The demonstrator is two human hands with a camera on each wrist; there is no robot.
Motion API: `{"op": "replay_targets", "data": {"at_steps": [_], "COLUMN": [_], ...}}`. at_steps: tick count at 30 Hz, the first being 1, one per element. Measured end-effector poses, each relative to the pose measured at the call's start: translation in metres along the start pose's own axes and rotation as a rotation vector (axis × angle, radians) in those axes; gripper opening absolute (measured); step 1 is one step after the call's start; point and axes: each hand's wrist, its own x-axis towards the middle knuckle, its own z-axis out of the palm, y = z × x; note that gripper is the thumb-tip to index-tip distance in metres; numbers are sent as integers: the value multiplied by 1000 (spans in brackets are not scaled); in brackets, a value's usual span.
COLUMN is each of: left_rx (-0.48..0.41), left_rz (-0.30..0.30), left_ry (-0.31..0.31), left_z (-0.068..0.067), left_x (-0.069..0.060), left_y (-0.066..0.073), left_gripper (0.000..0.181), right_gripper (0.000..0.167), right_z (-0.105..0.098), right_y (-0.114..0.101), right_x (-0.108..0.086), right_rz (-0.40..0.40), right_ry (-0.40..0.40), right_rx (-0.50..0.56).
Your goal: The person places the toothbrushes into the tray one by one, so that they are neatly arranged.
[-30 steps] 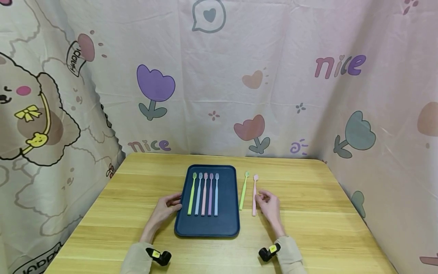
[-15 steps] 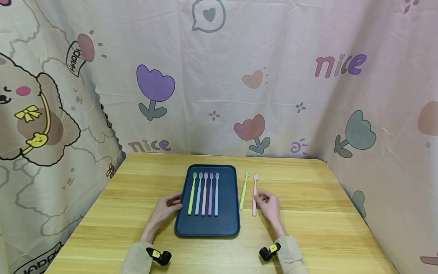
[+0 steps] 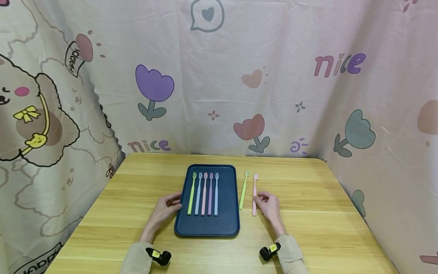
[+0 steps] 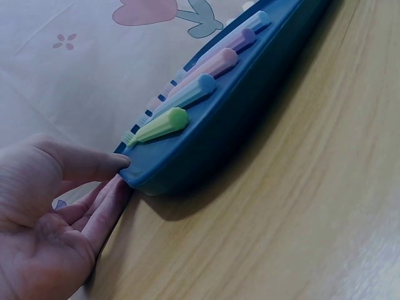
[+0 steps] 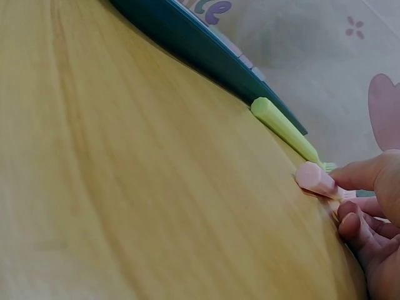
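Observation:
A dark blue tray (image 3: 224, 224) holds a row of toothbrushes: green (image 3: 191, 196), blue, pink, purple and light blue (image 3: 216, 196), heads toward the back. My left hand (image 3: 165, 208) grips the tray's left edge; in the left wrist view the thumb of that hand (image 4: 50, 206) lies on the rim and the fingers are below it. Right of the tray, a green toothbrush (image 3: 243, 192) and a pink toothbrush (image 3: 254, 190) lie on the table. My right hand (image 3: 269, 207) has its thumb and fingertips at the pink handle (image 5: 315, 180), pinching it.
The wooden table (image 3: 308, 198) extends around the tray on both sides. Behind it and at the sides hangs a printed curtain (image 3: 212, 87). Black wrist cameras are strapped at both beige sleeves (image 3: 291, 253).

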Motion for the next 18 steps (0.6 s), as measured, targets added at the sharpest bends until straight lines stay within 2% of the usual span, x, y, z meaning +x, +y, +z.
{"op": "replay_targets", "data": {"at_steps": [18], "left_rx": [-26], "left_rz": [11], "left_ry": [-14], "left_z": [-1], "left_x": [-1], "left_y": [1], "left_gripper": [50], "right_gripper": [23], "right_z": [-2], "right_y": [0], "right_x": [-1], "right_rz": [32], "right_ry": [-13], "right_rx": [40]}}
